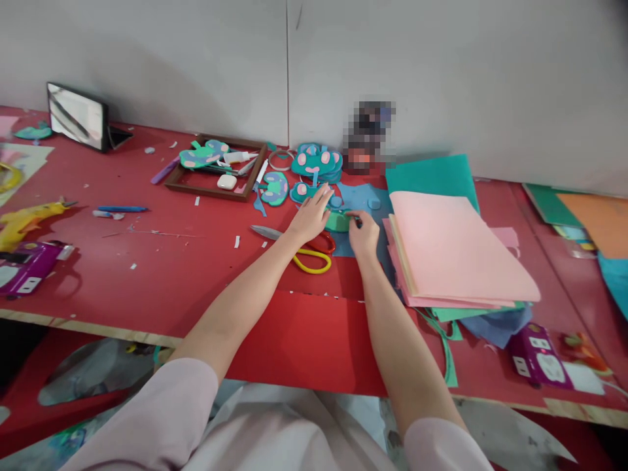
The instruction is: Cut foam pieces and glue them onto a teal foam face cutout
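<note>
Beside the scissors (pixel 311 252), my flattened left hand (pixel 310 214) is steadying seemingly unfinished green felt (pixel 337 222), my right hand (pixel 364 237) pinching something dark (pixel 360 223), finished-looking spotted shapes (pixel 316 160) lying beyond.

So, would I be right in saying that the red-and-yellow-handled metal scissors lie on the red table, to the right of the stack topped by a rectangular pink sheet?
Not quite: the red-and-yellow-handled metal scissors do lie on the red table, but to the left of the stack topped by a rectangular pink sheet, as the head view shows.
</note>
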Action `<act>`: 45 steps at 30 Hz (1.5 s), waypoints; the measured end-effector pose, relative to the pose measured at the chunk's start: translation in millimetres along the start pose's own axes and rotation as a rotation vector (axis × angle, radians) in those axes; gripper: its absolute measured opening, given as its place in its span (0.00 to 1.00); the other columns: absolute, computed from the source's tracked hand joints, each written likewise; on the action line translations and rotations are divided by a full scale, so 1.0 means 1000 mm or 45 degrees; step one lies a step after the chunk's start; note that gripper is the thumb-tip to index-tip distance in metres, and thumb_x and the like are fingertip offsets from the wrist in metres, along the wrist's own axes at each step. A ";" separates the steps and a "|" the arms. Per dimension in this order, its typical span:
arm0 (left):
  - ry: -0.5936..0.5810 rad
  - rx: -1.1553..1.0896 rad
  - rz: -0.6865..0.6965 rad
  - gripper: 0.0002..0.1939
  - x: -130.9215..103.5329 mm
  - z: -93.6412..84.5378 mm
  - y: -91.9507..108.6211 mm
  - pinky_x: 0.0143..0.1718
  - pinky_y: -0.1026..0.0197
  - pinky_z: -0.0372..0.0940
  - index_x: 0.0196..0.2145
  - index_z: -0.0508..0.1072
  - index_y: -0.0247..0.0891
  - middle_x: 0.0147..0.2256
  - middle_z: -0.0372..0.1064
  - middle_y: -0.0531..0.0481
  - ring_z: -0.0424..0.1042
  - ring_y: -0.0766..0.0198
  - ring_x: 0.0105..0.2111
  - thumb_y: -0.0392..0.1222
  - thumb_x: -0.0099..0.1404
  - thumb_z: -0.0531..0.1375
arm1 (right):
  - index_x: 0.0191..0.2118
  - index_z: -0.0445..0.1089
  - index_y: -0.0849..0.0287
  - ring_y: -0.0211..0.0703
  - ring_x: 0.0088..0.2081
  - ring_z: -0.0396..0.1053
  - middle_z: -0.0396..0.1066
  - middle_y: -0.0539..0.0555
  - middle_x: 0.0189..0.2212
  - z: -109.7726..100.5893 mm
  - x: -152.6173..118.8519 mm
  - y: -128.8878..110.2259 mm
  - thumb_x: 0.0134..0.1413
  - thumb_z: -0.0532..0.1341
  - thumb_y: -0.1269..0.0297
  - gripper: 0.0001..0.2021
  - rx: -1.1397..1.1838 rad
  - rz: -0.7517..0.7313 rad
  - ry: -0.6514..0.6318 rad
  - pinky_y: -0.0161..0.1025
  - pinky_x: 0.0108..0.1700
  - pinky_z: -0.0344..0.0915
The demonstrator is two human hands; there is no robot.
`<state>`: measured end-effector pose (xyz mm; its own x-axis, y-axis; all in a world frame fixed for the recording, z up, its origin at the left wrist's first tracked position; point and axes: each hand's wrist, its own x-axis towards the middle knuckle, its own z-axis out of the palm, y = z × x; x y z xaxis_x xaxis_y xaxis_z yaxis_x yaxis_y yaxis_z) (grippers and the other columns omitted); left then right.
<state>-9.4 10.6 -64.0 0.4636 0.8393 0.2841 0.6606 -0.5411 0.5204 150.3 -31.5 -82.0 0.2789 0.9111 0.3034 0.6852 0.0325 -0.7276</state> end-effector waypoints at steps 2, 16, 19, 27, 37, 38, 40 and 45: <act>0.058 0.005 -0.001 0.24 0.000 0.000 0.000 0.61 0.53 0.52 0.59 0.57 0.35 0.64 0.49 0.40 0.50 0.57 0.64 0.33 0.66 0.46 | 0.37 0.74 0.60 0.43 0.35 0.68 0.74 0.56 0.36 0.000 0.000 0.001 0.50 0.50 0.71 0.15 -0.020 -0.014 -0.011 0.39 0.43 0.63; 0.047 0.156 0.005 0.17 -0.001 -0.007 0.003 0.50 0.57 0.62 0.50 0.68 0.34 0.48 0.67 0.43 0.69 0.59 0.47 0.31 0.66 0.48 | 0.36 0.74 0.58 0.44 0.37 0.69 0.73 0.56 0.39 -0.002 0.000 -0.010 0.50 0.51 0.70 0.15 -0.017 0.005 -0.057 0.39 0.43 0.64; 0.079 0.179 -0.019 0.14 -0.001 -0.015 0.016 0.47 0.59 0.62 0.48 0.69 0.35 0.46 0.69 0.44 0.69 0.59 0.46 0.34 0.67 0.49 | 0.35 0.74 0.59 0.44 0.35 0.68 0.73 0.57 0.37 -0.003 -0.001 -0.010 0.49 0.51 0.70 0.14 -0.011 -0.013 -0.063 0.40 0.42 0.64; -0.119 0.246 0.089 0.13 -0.008 0.004 0.035 0.41 0.57 0.61 0.36 0.72 0.35 0.35 0.72 0.42 0.71 0.57 0.39 0.38 0.68 0.48 | 0.34 0.73 0.59 0.45 0.41 0.70 0.74 0.58 0.38 -0.007 -0.006 -0.005 0.47 0.50 0.73 0.14 0.052 -0.076 -0.102 0.42 0.48 0.64; -0.166 0.178 0.062 0.12 -0.012 0.014 0.030 0.34 0.60 0.63 0.36 0.72 0.36 0.34 0.73 0.44 0.71 0.58 0.36 0.40 0.68 0.49 | 0.33 0.73 0.60 0.46 0.40 0.70 0.73 0.59 0.37 -0.003 -0.003 -0.003 0.46 0.50 0.73 0.14 0.111 -0.065 -0.089 0.42 0.47 0.64; -0.162 0.184 0.059 0.12 -0.012 0.014 0.030 0.33 0.60 0.63 0.37 0.72 0.36 0.34 0.73 0.44 0.71 0.58 0.36 0.39 0.68 0.49 | 0.33 0.73 0.60 0.46 0.40 0.70 0.73 0.58 0.37 -0.002 -0.003 -0.002 0.46 0.50 0.73 0.14 0.114 -0.069 -0.088 0.42 0.48 0.64; -0.153 0.198 0.060 0.13 -0.011 0.016 0.030 0.34 0.60 0.63 0.38 0.72 0.35 0.34 0.73 0.44 0.72 0.58 0.37 0.39 0.68 0.49 | 0.32 0.73 0.60 0.45 0.40 0.70 0.73 0.58 0.37 -0.002 -0.003 -0.001 0.46 0.50 0.73 0.14 0.117 -0.077 -0.087 0.42 0.48 0.64; -0.160 0.244 0.079 0.14 -0.013 0.020 0.034 0.40 0.58 0.63 0.41 0.71 0.33 0.36 0.72 0.42 0.71 0.57 0.40 0.39 0.68 0.48 | 0.32 0.73 0.60 0.44 0.39 0.70 0.73 0.58 0.37 0.001 -0.003 -0.002 0.48 0.50 0.73 0.14 0.123 -0.077 -0.072 0.42 0.47 0.64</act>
<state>18.5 -19.6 -66.5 0.5687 0.7973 0.2022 0.7230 -0.6018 0.3394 147.6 -34.0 -82.2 0.1989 0.9279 0.3155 0.6309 0.1251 -0.7657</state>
